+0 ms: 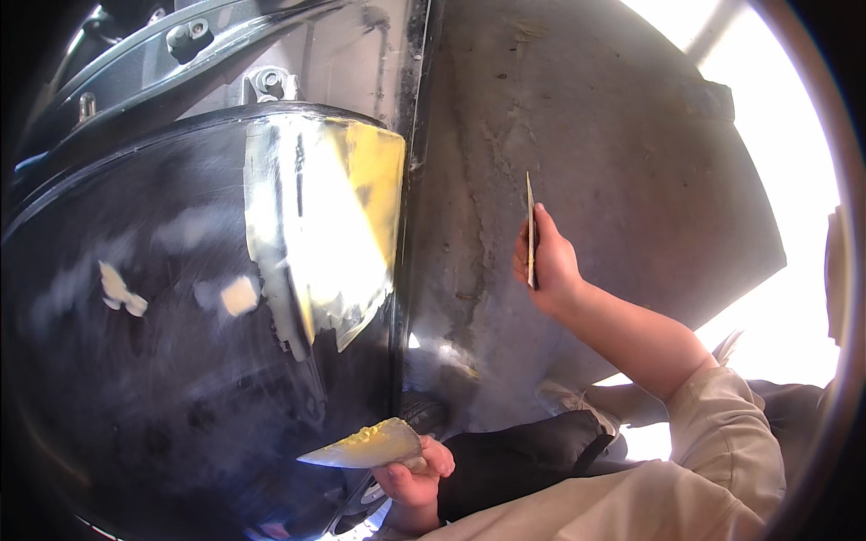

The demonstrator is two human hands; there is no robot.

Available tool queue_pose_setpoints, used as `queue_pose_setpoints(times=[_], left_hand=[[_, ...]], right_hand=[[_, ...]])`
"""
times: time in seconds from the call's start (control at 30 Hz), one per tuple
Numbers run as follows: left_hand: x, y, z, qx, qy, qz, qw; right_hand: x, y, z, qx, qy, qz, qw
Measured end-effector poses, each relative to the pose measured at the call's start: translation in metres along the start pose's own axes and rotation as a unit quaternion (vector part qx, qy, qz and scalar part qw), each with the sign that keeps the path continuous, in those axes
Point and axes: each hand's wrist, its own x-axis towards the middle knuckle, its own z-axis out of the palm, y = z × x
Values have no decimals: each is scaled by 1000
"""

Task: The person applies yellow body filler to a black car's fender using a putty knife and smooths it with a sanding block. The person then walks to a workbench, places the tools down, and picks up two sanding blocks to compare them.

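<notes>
Black, curved car panel (pixel 180 388): outer margin lost in dark rim.
Yellow-and-white filler patch (pixel 388 180): on panel's upper right; middle blanked by glare.
Left hand (pixel 413 478): gripping grey, pointed, thin plate with yellow paste (pixel 370 435), before panel's lower right; contact unclear.
Right hand (pixel 555 266): gripping thin, pale blade (pixel 530 230), right of panel; edge-on, faces hidden.

The right hand (pixel 553 257) partly hides its thin blade (pixel 530 216), and glare drowns detail on the yellow-white patch (pixel 327 221)
</notes>
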Motion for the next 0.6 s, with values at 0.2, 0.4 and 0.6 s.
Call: queue_pose_setpoints(times=[0.2,0.4,0.6], left_hand=[[4,20,35,81,-1,-70,994],[-40,4,61,216,-34,-78,973],[-103,29,106,250,-52,-9,967]], right_hand=[[-25,15,-31,98,7,-22,995],[-101,54,-96,135,175,-64,973],[-268,50,-55,61,270,-70,958]])
